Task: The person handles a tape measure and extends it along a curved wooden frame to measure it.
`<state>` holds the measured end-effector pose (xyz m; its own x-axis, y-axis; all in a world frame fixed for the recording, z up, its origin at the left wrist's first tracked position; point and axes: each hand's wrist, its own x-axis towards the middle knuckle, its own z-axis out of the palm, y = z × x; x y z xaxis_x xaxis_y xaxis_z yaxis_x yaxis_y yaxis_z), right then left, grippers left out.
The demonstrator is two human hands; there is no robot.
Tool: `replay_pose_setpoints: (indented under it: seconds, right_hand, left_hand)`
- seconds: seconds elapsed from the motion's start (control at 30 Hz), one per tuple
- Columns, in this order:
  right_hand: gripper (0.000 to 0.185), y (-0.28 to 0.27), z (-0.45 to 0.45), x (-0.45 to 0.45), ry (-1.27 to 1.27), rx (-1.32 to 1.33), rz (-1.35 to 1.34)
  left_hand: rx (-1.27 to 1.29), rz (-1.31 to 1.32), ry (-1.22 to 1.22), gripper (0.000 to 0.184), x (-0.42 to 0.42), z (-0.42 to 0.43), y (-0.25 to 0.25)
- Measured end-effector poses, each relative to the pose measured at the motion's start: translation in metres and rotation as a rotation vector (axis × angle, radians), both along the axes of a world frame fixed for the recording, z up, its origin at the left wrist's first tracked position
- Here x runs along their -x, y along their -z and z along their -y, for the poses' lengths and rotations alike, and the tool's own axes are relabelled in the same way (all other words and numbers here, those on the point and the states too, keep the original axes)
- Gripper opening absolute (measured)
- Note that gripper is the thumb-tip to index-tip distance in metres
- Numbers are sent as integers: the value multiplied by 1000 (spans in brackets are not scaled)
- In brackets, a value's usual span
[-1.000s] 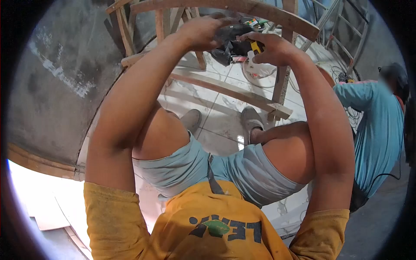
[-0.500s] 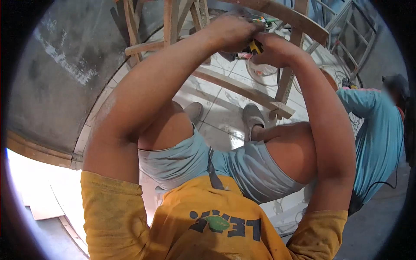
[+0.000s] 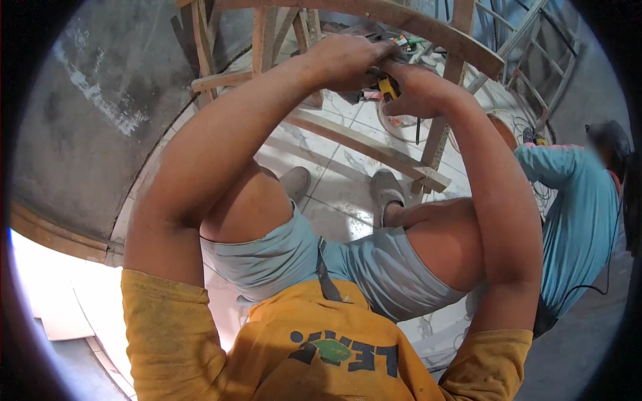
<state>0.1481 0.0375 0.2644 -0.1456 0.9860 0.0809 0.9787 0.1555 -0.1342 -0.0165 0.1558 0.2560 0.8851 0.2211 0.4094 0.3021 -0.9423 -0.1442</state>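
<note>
At the top centre my left hand (image 3: 348, 61) and my right hand (image 3: 420, 88) meet, their fingers touching. A yellow and black tool (image 3: 386, 87) sits in the curled fingers of my right hand; its full shape is hidden. My left hand's fingers are bent against the top of it, and what they pinch is too small to make out. Behind the hands lies a dark bag (image 3: 364, 30), partly covered. A pale bucket (image 3: 394, 128) stands on the floor just below my right hand.
A wooden frame (image 3: 374, 152) spans the space before my feet, with a curved top board (image 3: 428, 30). A metal ladder (image 3: 545, 60) leans at the upper right. A co-worker in a blue shirt (image 3: 578, 220) is at the right, near cables. Tiled floor (image 3: 328, 194) lies below.
My left hand has moved right from over the dark bag to meet my right hand. Both hands have since come slightly lower, with the yellow and black tool still in my right hand.
</note>
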Motion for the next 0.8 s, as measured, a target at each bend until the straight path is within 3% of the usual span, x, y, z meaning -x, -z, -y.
replay_pose_setpoints:
  seconds: [0.23,0.3,0.43,0.8]
  right_hand:
    - [91,4,-3,-7,19,13,-22]
    - [90,6,-3,-9,37,-11,-44]
    - [87,6,-10,-18,-6,1,-74]
    - [85,7,-2,-15,17,-5,-151]
  left_hand:
    - [3,107,94,73,0,-7,6]
    - [39,107,191,66,-1,-13,7]
    - [-57,126,188,57,0,-12,2]
    - [14,163,195,31,0,-9,-4]
